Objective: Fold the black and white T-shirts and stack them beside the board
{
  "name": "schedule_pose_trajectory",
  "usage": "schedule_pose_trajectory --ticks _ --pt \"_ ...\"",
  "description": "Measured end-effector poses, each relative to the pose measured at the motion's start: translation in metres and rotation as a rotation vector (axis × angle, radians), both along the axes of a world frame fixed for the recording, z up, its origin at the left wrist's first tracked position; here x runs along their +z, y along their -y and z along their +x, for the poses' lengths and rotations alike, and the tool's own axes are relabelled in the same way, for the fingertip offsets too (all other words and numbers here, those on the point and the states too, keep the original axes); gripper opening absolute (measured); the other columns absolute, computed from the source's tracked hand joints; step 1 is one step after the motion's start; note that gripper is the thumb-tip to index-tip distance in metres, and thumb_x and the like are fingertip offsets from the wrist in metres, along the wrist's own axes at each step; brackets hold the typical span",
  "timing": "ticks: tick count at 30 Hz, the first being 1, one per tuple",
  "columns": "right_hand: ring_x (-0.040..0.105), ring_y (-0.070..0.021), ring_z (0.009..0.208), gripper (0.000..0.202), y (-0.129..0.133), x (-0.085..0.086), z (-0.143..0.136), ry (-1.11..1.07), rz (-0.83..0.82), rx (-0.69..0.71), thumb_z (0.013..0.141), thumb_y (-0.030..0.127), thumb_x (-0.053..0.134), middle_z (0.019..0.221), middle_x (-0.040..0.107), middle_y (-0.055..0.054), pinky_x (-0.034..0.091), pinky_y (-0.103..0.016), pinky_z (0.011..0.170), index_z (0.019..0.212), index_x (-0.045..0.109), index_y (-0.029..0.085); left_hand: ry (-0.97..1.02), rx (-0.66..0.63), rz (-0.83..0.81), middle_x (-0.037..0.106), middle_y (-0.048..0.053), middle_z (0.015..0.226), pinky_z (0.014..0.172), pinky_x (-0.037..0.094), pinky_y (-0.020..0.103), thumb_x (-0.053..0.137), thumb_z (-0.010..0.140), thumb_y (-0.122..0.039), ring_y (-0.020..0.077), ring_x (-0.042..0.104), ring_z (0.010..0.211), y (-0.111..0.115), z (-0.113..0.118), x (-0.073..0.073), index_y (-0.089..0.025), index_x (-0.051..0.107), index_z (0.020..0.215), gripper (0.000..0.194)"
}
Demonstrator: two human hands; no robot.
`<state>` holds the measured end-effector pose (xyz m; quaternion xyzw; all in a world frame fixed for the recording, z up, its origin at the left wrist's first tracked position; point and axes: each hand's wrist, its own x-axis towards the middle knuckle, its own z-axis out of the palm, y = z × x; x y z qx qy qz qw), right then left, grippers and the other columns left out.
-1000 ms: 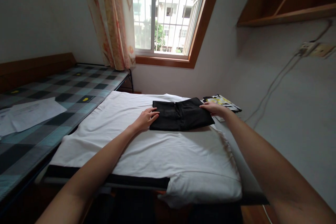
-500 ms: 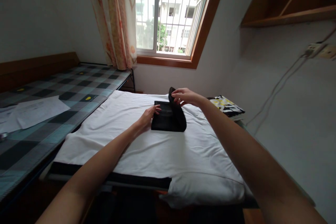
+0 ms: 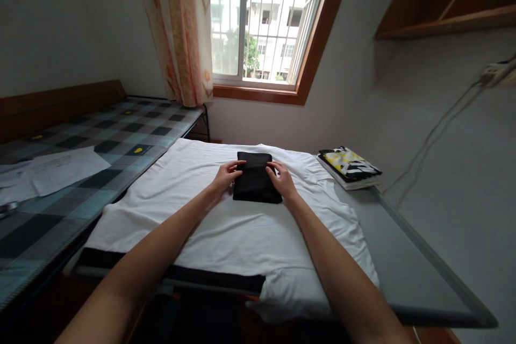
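A flat black folded piece [image 3: 257, 178], soft-looking like cloth or a thin cover, lies on a white T-shirt [image 3: 193, 172] spread over the table. My left hand [image 3: 226, 176] is at its left edge, the fingers bent over the rim. At the right edge, my right hand [image 3: 282, 177] has its thumb and fingers on the upper right side. Both hands seem to grip the black piece lightly by its sides. What it is exactly cannot be made out. The shirt's near part hangs over the table's front edge.
The grey table [image 3: 407, 258] shows at the right, with a patterned book or pad [image 3: 350, 166] at its far side. To the left is a bed with a checked cover [image 3: 100, 129] and loose papers [image 3: 66, 169]. A curtain [image 3: 185, 37] hangs beside the barred window [image 3: 268, 27].
My right hand has brought the raised black flap down to the right, and the piece now lies flat. My left hand has stayed at the left edge.
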<state>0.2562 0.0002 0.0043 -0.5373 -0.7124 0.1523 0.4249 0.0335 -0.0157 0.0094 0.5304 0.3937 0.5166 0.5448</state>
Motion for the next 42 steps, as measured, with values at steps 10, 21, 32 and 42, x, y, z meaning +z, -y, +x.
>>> schedule_pose_trajectory --ticks 10,21,32,42 --pt "0.022 -0.0301 0.145 0.053 0.015 -0.007 -0.003 0.343 -0.155 0.135 0.092 0.049 0.050 0.157 0.029 -0.005 0.024 -0.050 0.115 0.141 0.050 0.030 -0.704 0.216 0.241 0.059 0.010 0.113 0.085 0.051 0.033 0.060 0.075 -0.021 0.0224 0.056 0.103 -0.011 -0.005 -0.009 -0.020 0.072 0.110 0.037" --pt "0.029 -0.0310 0.142 0.055 0.015 -0.014 -0.003 0.316 -0.118 0.111 0.092 0.052 0.048 0.154 0.036 -0.008 0.027 -0.048 0.114 0.140 0.052 0.026 -1.075 0.420 0.068 0.060 0.015 0.117 0.098 0.038 0.055 0.048 0.084 -0.066 0.0391 0.048 0.118 -0.009 -0.004 -0.016 -0.022 0.072 0.099 0.053" --pt "0.033 -0.0295 0.140 0.057 0.013 -0.016 -0.008 0.153 0.009 0.013 0.090 0.052 0.049 0.153 0.034 -0.014 0.031 -0.047 0.112 0.137 0.054 0.020 0.047 -0.009 -0.139 0.071 0.004 0.091 0.073 0.054 0.029 0.071 0.076 -0.030 0.0179 0.068 0.081 0.000 0.009 0.003 -0.021 0.044 0.137 0.067" --pt "0.042 -0.0274 0.132 0.051 0.007 -0.007 0.002 0.006 0.178 -0.170 0.093 0.046 0.041 0.138 0.050 -0.020 0.033 -0.045 0.110 0.126 0.060 0.012 -0.405 0.146 0.188 0.067 0.005 0.093 0.070 0.054 0.030 0.063 0.070 -0.011 0.0177 0.066 0.075 -0.020 0.003 0.075 -0.021 0.038 0.142 0.077"
